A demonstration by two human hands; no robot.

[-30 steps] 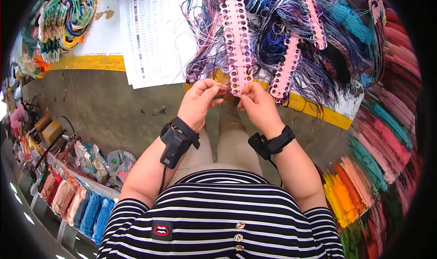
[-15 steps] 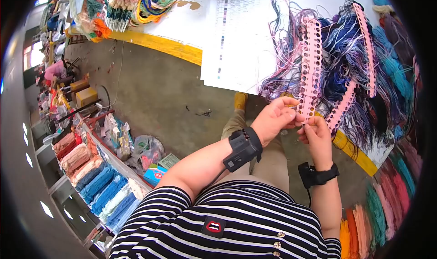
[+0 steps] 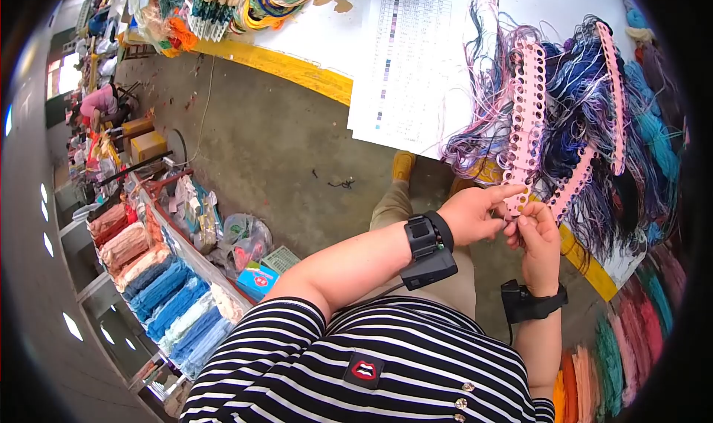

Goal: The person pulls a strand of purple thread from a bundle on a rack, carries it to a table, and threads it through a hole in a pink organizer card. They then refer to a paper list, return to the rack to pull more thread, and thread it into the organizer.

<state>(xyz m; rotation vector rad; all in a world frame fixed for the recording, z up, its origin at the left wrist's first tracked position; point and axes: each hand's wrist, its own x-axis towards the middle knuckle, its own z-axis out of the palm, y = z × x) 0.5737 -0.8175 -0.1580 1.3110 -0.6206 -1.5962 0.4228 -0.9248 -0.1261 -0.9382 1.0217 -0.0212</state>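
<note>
Pink strip (image 3: pixel 527 118): long, narrow, flat, scalloped edges, round holes down both sides, blue, purple and pale threads (image 3: pixel 486 103) tangled about it. Lies on table (image 3: pixel 312 81) at 2 o'clock from view's centre, lower end past yellow edge. Right hand (image 3: pixel 541 241) pinches lower end. Left hand (image 3: pixel 473 216) at strip's 7 o'clock, index finger extended to lower end; cannot tell whether it grips. Half second ago left fingers curled there. Long axis near 12–6 o'clock, lower end toward wearer.
</note>
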